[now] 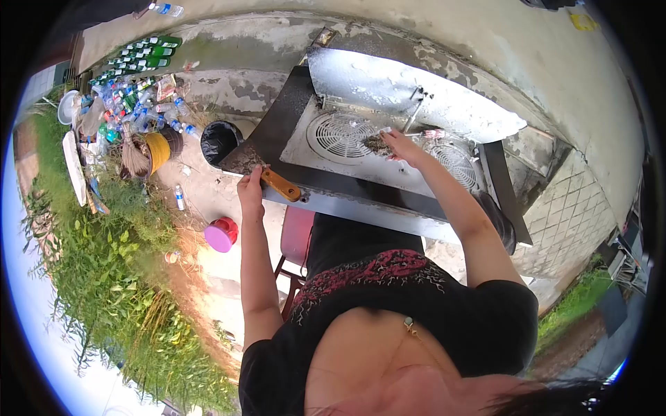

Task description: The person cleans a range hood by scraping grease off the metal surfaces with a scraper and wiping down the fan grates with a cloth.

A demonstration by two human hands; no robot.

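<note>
A dark-framed range hood (388, 196) with two round fan grilles lies in front of me, its metal sheet (416, 93) raised at the far side. Near the left grille (340, 135), my right hand (401, 147) is closed on a dark, rough scrubbing pad (377, 145), just over the white panel. At the hood's left front edge, my left hand (252, 187) has its fingers bent round the edge, beside a scraper with an orange handle (281, 186). A small red and white item (433, 134) lies between the grilles.
Left of the hood stands a black-lined bucket (220, 142), with a pink-lidded container (221, 235) nearer me. Many bottles (149, 111) are heaped at the upper left, by a yellow container (158, 150). A red chair (297, 232) is under the front edge.
</note>
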